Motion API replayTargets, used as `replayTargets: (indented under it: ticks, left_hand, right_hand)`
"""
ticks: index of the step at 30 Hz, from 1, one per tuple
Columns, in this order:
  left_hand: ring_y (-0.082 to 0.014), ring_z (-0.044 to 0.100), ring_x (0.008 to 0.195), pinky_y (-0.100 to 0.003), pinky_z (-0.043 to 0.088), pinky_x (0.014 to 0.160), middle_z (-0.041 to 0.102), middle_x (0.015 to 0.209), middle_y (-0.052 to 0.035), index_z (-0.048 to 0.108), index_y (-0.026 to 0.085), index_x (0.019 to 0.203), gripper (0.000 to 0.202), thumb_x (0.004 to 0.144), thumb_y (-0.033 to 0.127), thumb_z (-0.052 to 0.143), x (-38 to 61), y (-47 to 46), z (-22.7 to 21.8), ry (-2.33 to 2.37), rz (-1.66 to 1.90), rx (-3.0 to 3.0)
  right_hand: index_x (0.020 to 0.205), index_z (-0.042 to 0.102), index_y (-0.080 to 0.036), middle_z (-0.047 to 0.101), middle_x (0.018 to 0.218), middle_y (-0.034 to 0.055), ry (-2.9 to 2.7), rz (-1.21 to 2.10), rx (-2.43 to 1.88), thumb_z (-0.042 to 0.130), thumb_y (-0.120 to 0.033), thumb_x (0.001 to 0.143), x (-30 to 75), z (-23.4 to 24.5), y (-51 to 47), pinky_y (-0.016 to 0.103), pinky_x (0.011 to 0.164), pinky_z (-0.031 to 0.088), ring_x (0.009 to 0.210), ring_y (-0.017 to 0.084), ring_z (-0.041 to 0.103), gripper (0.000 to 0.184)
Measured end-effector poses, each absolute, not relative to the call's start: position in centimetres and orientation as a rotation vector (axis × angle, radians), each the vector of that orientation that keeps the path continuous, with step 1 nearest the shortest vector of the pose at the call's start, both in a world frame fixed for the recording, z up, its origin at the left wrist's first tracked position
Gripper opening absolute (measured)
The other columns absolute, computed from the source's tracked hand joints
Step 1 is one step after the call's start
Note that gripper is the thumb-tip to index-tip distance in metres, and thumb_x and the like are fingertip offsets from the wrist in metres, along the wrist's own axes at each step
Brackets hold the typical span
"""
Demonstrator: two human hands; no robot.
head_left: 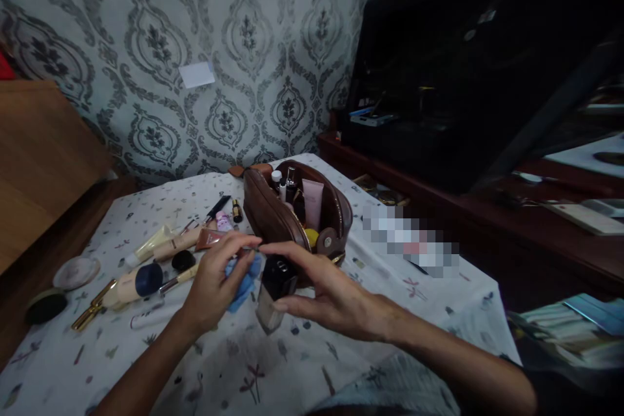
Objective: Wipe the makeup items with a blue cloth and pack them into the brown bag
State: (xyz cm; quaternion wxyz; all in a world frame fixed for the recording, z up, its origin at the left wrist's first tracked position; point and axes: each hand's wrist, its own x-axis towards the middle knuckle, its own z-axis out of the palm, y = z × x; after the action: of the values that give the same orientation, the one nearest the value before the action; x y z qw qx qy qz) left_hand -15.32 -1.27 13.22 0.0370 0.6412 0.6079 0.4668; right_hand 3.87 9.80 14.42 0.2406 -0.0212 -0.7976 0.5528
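On the near side of the brown bag [266,211], the right hand [336,292] holds the black-capped bottle [273,283], probably stiff, slippery glass best gripped below the cap, between widely spread thumb and fingers, while the left hand's [219,276] narrowed fingertips, hold unclear, hover over a blue cloth [246,287].

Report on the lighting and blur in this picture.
Head view: dim light overall, the large black panel at right sinking almost into darkness; the square glass bottle with a black cap looks slightly soft; pixelated blocks mask an area toward the right of the white printed tablecloth.
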Motion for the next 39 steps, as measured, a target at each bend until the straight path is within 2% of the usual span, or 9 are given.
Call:
replayTargets:
  ticks: [5, 8, 12, 15, 18, 21, 25, 30, 39]
  left_hand:
    - [-0.0210, 0.064, 0.113, -0.034, 0.053, 0.094, 0.064, 0.129, -0.0106, 0.061, 0.020, 0.121, 0.026, 0.102, 0.021, 0.044, -12.9, 1.4, 15.7, 1.834, 1.183, 2.490]
    - [-0.0232, 0.065, 0.113, -0.036, 0.056, 0.091, 0.061, 0.135, -0.0118, 0.057, 0.018, 0.124, 0.028, 0.102, 0.023, 0.041, -11.7, 2.9, 16.0, 1.877, 0.988, 2.630]
    - [-0.0247, 0.070, 0.089, -0.036, 0.058, 0.072, 0.065, 0.118, -0.0120, 0.061, 0.015, 0.114, 0.023, 0.099, 0.028, 0.048, -10.0, 4.2, 16.2, 2.059, 0.443, 2.668]
    - [-0.0230, 0.067, 0.074, -0.033, 0.054, 0.060, 0.063, 0.107, -0.0106, 0.063, 0.016, 0.112, 0.021, 0.092, 0.018, 0.057, -8.9, 4.3, 17.0, 2.152, 0.049, 2.645]
    - [-0.0241, 0.066, 0.076, -0.032, 0.053, 0.056, 0.059, 0.120, -0.0112, 0.060, 0.024, 0.123, 0.051, 0.076, 0.005, 0.066, -8.3, 4.0, 17.4, 2.120, -0.128, 2.645]
    - [-0.0271, 0.066, 0.083, -0.032, 0.054, 0.053, 0.053, 0.132, -0.0135, 0.055, 0.030, 0.133, 0.069, 0.071, 0.005, 0.070, -8.1, 3.4, 16.7, 2.132, -0.183, 2.646]
    - [-0.0265, 0.064, 0.090, -0.031, 0.057, 0.054, 0.049, 0.137, -0.0133, 0.046, 0.033, 0.144, 0.072, 0.079, 0.012, 0.067, -8.2, 2.9, 15.2, 2.180, -0.210, 2.646]
    - [-0.0249, 0.062, 0.094, -0.028, 0.058, 0.054, 0.046, 0.143, -0.0124, 0.045, 0.033, 0.146, 0.073, 0.079, 0.011, 0.065, -8.4, 2.7, 14.2, 2.210, -0.104, 2.687]
    - [-0.0226, 0.062, 0.086, -0.027, 0.055, 0.051, 0.052, 0.135, -0.0127, 0.051, 0.030, 0.143, 0.070, 0.078, 0.005, 0.061, -8.7, 2.5, 13.9, 2.224, -0.022, 2.749]
  right_hand:
    - [0.125, 0.069, -0.024, 0.071, 0.116, 0.0072, -2.020, 1.547, -0.175, 0.082, -0.019, 0.075, 6.9, 18.1, 11.8, 0.031, 0.077, 0.055, 0.095, 0.023, 0.067, 0.052]
    - [0.121, 0.071, -0.026, 0.073, 0.110, 0.0059, -1.945, 1.446, -0.259, 0.084, -0.024, 0.072, 8.6, 20.0, 13.1, 0.035, 0.078, 0.057, 0.094, 0.025, 0.069, 0.051]
    - [0.117, 0.072, -0.029, 0.074, 0.101, 0.0021, -1.854, 1.225, -0.305, 0.086, -0.030, 0.071, 9.7, 21.6, 15.0, 0.034, 0.073, 0.056, 0.087, 0.021, 0.068, 0.048]
    - [0.114, 0.073, -0.029, 0.073, 0.098, 0.0001, -1.837, 1.080, -0.280, 0.088, -0.029, 0.069, 9.0, 21.6, 16.4, 0.031, 0.072, 0.053, 0.084, 0.019, 0.066, 0.048]
    - [0.116, 0.070, -0.025, 0.071, 0.096, 0.0011, -1.922, 1.025, -0.266, 0.087, -0.028, 0.070, 7.8, 20.9, 17.7, 0.029, 0.071, 0.051, 0.082, 0.018, 0.064, 0.049]
    - [0.117, 0.067, -0.021, 0.070, 0.091, 0.0014, -2.136, 0.969, -0.302, 0.083, -0.029, 0.074, 6.9, 20.3, 19.0, 0.027, 0.067, 0.048, 0.074, 0.017, 0.061, 0.047]
    - [0.126, 0.056, -0.019, 0.063, 0.072, -0.0030, -2.595, 0.759, -0.357, 0.071, -0.029, 0.085, 6.5, 20.0, 20.3, 0.025, 0.058, 0.041, 0.059, 0.014, 0.055, 0.045]
    - [0.122, 0.048, -0.019, 0.066, 0.084, 0.0022, -2.917, 0.489, -0.299, 0.059, -0.027, 0.093, 6.2, 20.3, 20.8, 0.026, 0.061, 0.041, 0.068, 0.017, 0.062, 0.032]
    - [0.105, 0.054, -0.020, 0.067, 0.091, 0.0026, -3.164, 0.115, -0.265, 0.069, -0.017, 0.083, 4.8, 21.2, 20.8, 0.026, 0.062, 0.038, 0.078, 0.018, 0.064, 0.027]
